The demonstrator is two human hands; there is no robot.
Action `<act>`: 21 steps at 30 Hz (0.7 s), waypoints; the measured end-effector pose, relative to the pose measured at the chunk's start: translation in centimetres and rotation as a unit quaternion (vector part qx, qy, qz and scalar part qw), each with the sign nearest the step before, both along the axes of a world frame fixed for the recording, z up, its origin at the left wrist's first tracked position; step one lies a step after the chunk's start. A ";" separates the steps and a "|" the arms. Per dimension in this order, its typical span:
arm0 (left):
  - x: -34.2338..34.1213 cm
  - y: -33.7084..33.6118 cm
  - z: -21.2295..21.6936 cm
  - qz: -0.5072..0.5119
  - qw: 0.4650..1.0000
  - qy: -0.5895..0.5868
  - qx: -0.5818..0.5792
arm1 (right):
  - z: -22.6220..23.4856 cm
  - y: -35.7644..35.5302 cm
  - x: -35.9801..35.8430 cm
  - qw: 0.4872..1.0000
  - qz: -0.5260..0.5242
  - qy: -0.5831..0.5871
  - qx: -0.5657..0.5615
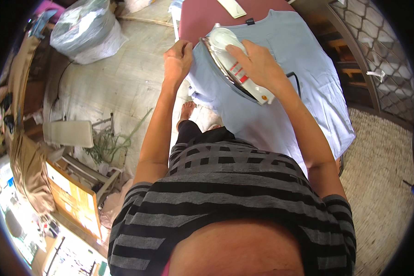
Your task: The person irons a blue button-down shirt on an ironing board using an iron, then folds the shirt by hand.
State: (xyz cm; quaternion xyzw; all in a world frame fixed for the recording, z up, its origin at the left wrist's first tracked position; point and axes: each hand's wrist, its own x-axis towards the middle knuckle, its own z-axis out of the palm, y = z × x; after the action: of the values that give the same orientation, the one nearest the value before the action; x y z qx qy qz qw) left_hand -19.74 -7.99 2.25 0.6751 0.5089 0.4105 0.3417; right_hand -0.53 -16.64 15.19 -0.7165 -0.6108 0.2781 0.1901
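Maroon ironing board: right hand grips iron, left hand pins shirt.

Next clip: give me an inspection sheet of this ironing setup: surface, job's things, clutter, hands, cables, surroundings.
Surface: maroon ironing board, mostly covered by the shirt.
Job's things: pale blue shirt spread on the board; white iron resting on it.
Clutter: cream flat item at the board's far end.
Hands: left hand grips the shirt's edge; right hand holds the iron.
Cables: black cord beside the right wrist.
Surroundings: filled plastic bag on the floor; woven rug at right.
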 end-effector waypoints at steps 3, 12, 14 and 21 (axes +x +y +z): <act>-0.9 0.6 -0.8 -0.016 1.000 -0.023 0.007 | -0.3 2.3 -0.9 0.997 0.048 -0.043 0.041; -1.4 2.7 0.4 -0.145 0.986 -0.052 -0.059 | 0.7 -3.1 -2.8 0.995 -0.092 0.017 0.014; -0.5 3.6 0.6 -0.173 0.984 -0.025 0.041 | 1.6 -4.8 -2.9 0.996 -0.072 0.031 0.032; 3.5 5.5 1.2 -0.268 0.941 0.066 0.198 | 2.2 -7.2 -2.2 0.875 -0.372 0.309 0.018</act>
State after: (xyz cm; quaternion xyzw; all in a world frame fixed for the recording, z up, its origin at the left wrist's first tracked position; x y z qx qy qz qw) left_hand -16.28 -2.52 3.47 0.8662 0.2394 0.3507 0.2636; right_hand -2.71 -23.83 17.36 -0.7648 -0.2147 0.3830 0.4715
